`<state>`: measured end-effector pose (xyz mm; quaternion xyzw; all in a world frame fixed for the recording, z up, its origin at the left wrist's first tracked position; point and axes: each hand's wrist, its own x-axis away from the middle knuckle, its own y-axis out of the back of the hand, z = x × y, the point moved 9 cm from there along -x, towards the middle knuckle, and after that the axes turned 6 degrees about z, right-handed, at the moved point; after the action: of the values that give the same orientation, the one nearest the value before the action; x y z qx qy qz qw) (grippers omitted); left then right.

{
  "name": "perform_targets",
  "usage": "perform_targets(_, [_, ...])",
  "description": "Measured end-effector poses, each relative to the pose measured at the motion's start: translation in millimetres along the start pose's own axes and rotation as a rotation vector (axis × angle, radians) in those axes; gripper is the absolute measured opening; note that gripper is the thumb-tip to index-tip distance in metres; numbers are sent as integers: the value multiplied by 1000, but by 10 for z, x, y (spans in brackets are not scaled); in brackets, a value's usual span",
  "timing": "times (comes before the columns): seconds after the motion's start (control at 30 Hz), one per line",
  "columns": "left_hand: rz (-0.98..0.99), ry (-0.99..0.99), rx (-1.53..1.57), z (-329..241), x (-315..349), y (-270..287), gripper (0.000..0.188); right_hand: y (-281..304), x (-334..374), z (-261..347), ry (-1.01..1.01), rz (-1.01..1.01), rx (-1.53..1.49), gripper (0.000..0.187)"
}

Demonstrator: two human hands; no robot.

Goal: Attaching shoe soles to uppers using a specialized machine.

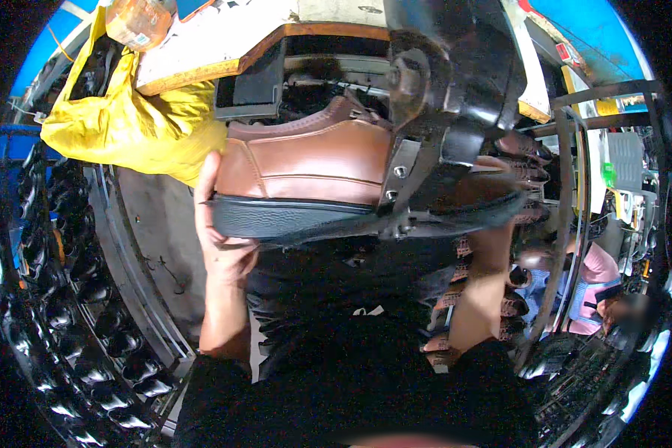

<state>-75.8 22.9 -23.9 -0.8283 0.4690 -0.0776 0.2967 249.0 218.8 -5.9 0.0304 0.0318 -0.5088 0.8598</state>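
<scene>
A brown leather shoe with a thick black sole is held sideways in front of me, its heel to the left. My left hand is closed round the heel end, with fingers up the back and the palm beneath the sole. At the toe end, my right hand grips the shoe from below; most of its fingers are hidden. The dark metal head of a machine comes down over the front half of the shoe, and its bracket covers part of the upper. Whether metal touches leather I cannot tell.
A yellow bag hangs by the white worktop, beneath an orange-labelled container. Racks of shiny black shoes stand at left. More brown shoes sit on a rack at right, where a person in pink is nearby.
</scene>
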Motion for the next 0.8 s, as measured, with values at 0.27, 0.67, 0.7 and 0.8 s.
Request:
perform_targets(0.27, [23, -30, -60, -251, -70, 212, 105, -442, -14, 30, 47, 112, 245, 71])
perform_targets(0.67, [475, -519, -1217, -722, -57, -1225, 85, -986, -28, 552, 98, 305, 395, 68])
perform_targets(0.7, [564, -493, -1240, -645, -128, -1429, 84, -989, -18, 576, 57, 309, 458, 67])
perform_targets(0.8, [634, -342, -1281, -542, -232, -1736, 81, -1044, 6, 704, 62, 270, 573, 71])
